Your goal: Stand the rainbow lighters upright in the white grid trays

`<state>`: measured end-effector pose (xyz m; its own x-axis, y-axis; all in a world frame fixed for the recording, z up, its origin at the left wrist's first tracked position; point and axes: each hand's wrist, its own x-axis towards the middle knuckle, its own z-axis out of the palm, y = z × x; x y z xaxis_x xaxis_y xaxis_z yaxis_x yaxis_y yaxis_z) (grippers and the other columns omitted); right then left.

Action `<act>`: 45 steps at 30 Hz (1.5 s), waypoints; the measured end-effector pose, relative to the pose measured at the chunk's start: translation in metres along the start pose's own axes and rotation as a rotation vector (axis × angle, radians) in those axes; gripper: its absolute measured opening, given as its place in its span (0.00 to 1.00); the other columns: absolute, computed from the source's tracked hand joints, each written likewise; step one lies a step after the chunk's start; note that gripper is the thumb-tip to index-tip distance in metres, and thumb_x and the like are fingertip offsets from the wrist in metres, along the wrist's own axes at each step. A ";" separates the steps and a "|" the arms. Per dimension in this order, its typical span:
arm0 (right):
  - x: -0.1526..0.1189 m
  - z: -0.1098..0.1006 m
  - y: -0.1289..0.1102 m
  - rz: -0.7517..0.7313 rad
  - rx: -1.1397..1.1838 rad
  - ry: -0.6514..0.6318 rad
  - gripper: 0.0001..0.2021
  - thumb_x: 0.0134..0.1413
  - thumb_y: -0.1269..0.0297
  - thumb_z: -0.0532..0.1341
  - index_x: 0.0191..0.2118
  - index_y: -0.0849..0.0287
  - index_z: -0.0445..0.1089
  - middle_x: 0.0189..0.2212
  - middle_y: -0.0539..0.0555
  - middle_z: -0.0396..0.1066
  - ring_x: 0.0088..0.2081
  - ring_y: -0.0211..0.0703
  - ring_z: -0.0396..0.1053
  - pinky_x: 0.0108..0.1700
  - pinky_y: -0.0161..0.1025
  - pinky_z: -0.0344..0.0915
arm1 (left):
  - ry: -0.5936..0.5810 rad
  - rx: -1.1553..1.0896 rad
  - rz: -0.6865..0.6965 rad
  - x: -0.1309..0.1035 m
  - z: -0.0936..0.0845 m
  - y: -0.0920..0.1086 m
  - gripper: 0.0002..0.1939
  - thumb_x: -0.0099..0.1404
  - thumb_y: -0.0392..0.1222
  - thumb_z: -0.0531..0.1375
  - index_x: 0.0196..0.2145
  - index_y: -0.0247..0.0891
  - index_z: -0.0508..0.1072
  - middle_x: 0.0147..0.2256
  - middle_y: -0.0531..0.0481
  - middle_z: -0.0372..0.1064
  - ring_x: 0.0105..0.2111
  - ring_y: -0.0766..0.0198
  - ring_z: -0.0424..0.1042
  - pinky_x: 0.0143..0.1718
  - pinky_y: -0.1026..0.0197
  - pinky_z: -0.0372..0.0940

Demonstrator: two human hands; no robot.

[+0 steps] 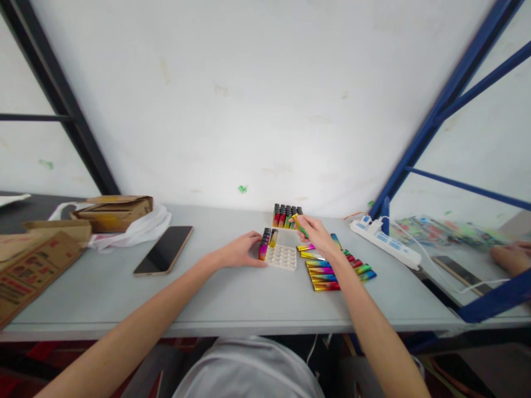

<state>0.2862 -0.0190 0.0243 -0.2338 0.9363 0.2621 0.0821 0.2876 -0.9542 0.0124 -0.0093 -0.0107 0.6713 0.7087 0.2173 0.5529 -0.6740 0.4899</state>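
Left hand (243, 251): fingers curved round 9 o'clock edge of white tray (286, 263), holding it on grey surface (232, 304); few upright lighters (263, 252) in cells. Right hand (314, 233): fingers closed on gold-green lighter (298, 224), at 1 o'clock of tray. Loose lighters (322, 287) at 4 o'clock; packed lighters (287, 216) at 12. Cardboard box (37, 271), far 9 o'clock: red and dark print, too small to read.

Black phone (164, 250); white power strip (385, 242)
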 end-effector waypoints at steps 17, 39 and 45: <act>0.001 -0.002 0.014 -0.021 -0.559 0.207 0.20 0.46 0.43 0.69 0.30 0.58 0.72 0.20 0.46 0.64 0.22 0.36 0.57 0.25 0.34 0.53 | -0.008 0.008 0.003 0.001 0.001 -0.002 0.37 0.55 0.61 0.69 0.55 0.34 0.71 0.56 0.37 0.68 0.55 0.45 0.69 0.59 0.51 0.63; -0.003 0.025 0.020 -0.082 -0.491 0.123 0.25 0.60 0.42 0.55 0.21 0.56 0.54 0.18 0.45 0.50 0.23 0.35 0.51 0.26 0.36 0.46 | -0.004 -0.011 0.010 0.001 0.001 -0.001 0.36 0.55 0.60 0.69 0.54 0.34 0.71 0.53 0.39 0.69 0.52 0.46 0.70 0.57 0.52 0.63; -0.002 0.033 0.025 -0.098 -0.537 0.172 0.18 0.57 0.53 0.53 0.21 0.55 0.51 0.19 0.45 0.48 0.24 0.36 0.50 0.27 0.37 0.44 | -0.001 -0.023 0.007 0.002 0.001 -0.001 0.36 0.54 0.59 0.70 0.54 0.34 0.72 0.53 0.38 0.69 0.52 0.46 0.69 0.57 0.50 0.63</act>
<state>0.2567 -0.0208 -0.0047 -0.1076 0.9063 0.4086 0.5596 0.3949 -0.7286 0.0140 -0.0079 -0.0117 0.6759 0.7035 0.2199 0.5365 -0.6742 0.5076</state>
